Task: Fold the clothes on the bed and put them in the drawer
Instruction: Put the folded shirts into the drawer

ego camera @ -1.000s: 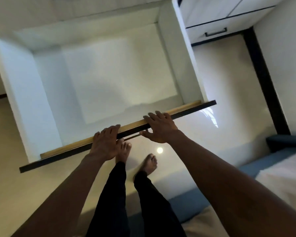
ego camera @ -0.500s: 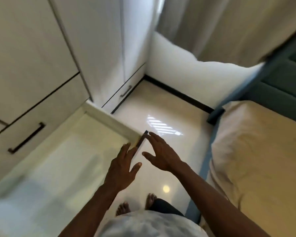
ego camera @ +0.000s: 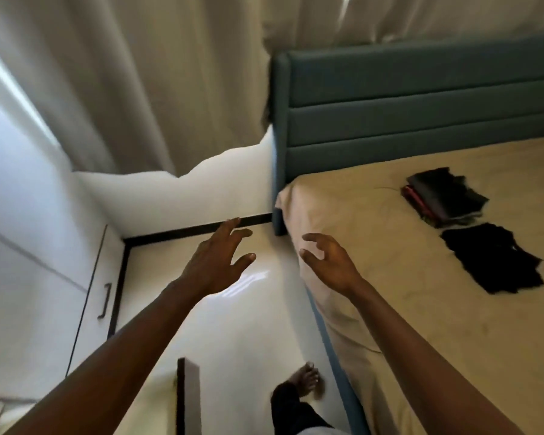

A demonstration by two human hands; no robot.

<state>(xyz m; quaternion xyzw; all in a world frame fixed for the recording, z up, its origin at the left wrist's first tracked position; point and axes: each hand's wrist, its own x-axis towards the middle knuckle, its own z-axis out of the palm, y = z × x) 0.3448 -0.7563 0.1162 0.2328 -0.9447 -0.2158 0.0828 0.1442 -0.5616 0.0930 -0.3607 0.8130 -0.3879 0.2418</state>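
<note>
Clothes: two lots on the bed, both well in from the side edge next to the person, toward the headboard end. Folded stack, dark grey with a red layer showing at its edge, lies nearer the headboard. Black garment lies flat and unfolded just beside the stack on the foot-end side; cannot tell if the two touch. The garment's long axis looks slanted, running from near the stack away toward the far side and foot of the bed.

Right hand: open, fingers loosely spread, holding nothing, in the air over the bed's near side edge. Left hand: open too, fingers spread, nothing in it, over the floor between bed and wardrobe.

Key relation: clothes lie to the right of both hands and further onto the bed. The right hand is clearly nearer, the black garment being the closer piece to it; the left hand must cross the bed edge to reach it.

Judgement: reaching phase, the black garment is likely next for folding, nothing grasped yet.

Drawer: a dark-edged panel at the bottom, probably the open drawer's front, sits behind and left of the hands. Pale curtain hangs beyond the headboard corner. One bare foot stands on the floor beside the bed.
</note>
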